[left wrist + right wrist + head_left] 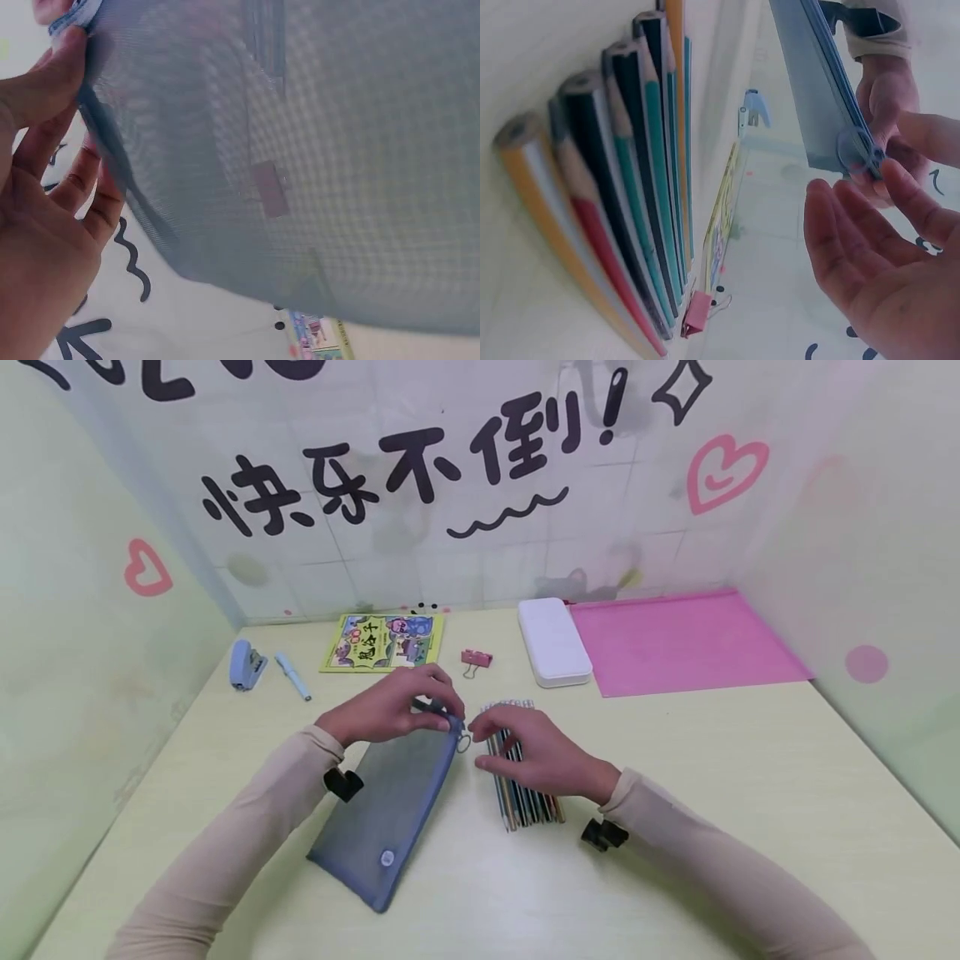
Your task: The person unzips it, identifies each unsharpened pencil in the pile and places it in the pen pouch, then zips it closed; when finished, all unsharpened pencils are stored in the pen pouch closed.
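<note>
A blue-grey mesh zip pouch slants from my left hand, which pinches its upper corner between thumb and fingers. A ring-shaped zipper pull hangs at that corner. Close to the ring is my right hand, its fingers loosely bent and thumb apart, fingertips right at the pouch corner in the right wrist view. Below the right hand lies a row of pencils, some striped and some dark, partly covered by that hand. Seen from the left wrist, the mesh fills most of the view, see-through.
At the back stand a yellow comic-style booklet, a pink binder clip, a white case and a pink sheet folder. A blue stapler and a light blue pen lie at the left.
</note>
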Motion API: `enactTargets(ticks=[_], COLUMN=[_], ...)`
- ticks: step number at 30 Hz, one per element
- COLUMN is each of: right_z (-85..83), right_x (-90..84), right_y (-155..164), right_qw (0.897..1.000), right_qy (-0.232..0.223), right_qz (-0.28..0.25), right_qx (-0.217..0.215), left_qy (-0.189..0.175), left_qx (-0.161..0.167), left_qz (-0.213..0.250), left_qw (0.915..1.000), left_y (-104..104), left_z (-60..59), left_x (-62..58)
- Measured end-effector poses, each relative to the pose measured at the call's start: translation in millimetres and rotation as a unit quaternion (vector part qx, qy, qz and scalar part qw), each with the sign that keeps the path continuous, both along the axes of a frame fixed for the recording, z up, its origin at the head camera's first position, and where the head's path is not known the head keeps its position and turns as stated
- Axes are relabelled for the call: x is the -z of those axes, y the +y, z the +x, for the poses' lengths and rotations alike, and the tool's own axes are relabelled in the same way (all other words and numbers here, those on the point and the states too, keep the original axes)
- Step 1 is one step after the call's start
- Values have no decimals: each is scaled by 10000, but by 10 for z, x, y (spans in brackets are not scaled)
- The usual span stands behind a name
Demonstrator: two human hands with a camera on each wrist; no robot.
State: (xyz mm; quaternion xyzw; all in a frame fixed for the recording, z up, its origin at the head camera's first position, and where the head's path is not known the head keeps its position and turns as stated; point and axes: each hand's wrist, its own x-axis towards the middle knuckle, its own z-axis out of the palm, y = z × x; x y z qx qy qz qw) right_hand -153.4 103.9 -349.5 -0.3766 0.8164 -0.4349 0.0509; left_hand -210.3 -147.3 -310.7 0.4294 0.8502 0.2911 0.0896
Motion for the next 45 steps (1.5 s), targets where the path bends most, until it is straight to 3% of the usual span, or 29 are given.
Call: enactTargets(ticks=[9,16,23,28,41,45], right_z=[-15,-71,-109,-110,69,154], right_x=[14,3,-30,-23,-44,-60], right_y=[-157,-265,-343,-388,-385,-366], right_qw=[9980,9939,9900,9899,9942,9963], right_qy=[230,321,445,367,311,221], right_qz=[-193,-357,-714,-673,-387,-328], right_qx=[563,995,1133,1193,954,760], left_qy=[-632,-1022,-1566,-1866,-1787,-1992], left_qx=[-609,-959,-1547,-1843,-2276,-2316], left_qz=[1013,1352,1737,1943,2667,3070], left_qw=[9910,9808,9599,9452,9193,9013], left_y=[-86,-84,-119,-184,-423,-501], left_z=[-124,-185,-230,-279,-519,-574], left_x=[93,159,229,277,302,325])
